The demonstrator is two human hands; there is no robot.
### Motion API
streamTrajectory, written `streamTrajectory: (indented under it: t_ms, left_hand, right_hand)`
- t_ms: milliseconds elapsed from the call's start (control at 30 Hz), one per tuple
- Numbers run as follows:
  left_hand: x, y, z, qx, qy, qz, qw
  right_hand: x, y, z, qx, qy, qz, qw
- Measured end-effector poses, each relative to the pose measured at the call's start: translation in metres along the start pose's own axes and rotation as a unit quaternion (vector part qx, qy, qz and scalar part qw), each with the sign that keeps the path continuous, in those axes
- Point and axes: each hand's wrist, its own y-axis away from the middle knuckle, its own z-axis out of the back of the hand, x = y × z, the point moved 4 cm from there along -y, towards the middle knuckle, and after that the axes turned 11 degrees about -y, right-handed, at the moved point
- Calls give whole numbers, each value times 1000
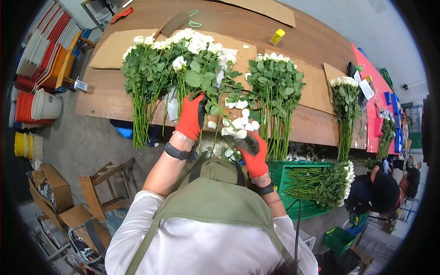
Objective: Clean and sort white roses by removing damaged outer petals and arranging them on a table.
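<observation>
My left hand [192, 111], in a red and black work glove, grips the stem of a white rose [179, 63] whose leaves spread above the fingers. My right hand [252, 147], gloved alike, is closed near the lower end of a green stem [222, 113] slanting down from the left hand; white petals [241, 123] lie at its fingertips. Behind the left hand, a large heap of white roses [147, 65] rests on the wooden table, stems hanging over the edge. To the right lies a bunch of white roses [276, 79] with its heads level.
Cardboard sheets [110, 48] cover part of the table [309, 41], where green-handled scissors [195, 24] and a yellow box [277, 36] lie. A green crate [278, 175] of roses stands right of me. A wooden chair [94, 196] is at left; a person [381, 189] is at far right.
</observation>
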Motion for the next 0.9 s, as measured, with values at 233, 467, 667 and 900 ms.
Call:
streamTrajectory:
  t_ms: [233, 467, 667, 900]
  left_hand:
    - [9, 29, -41, 114, 6, 79, 990]
    - [86, 42, -55, 329, -241, 105, 907]
    - [150, 34, 7, 257, -719, 54, 643]
    - [206, 28, 36, 235, -693, 159, 663]
  right_hand:
    - [64, -6, -18, -3, 11, 82, 997]
    - [102, 0, -3, 130, 278, 133, 942]
    - [61, 21, 43, 106, 250, -19, 962]
    - [-35, 41, 44, 221, 251, -18, 942]
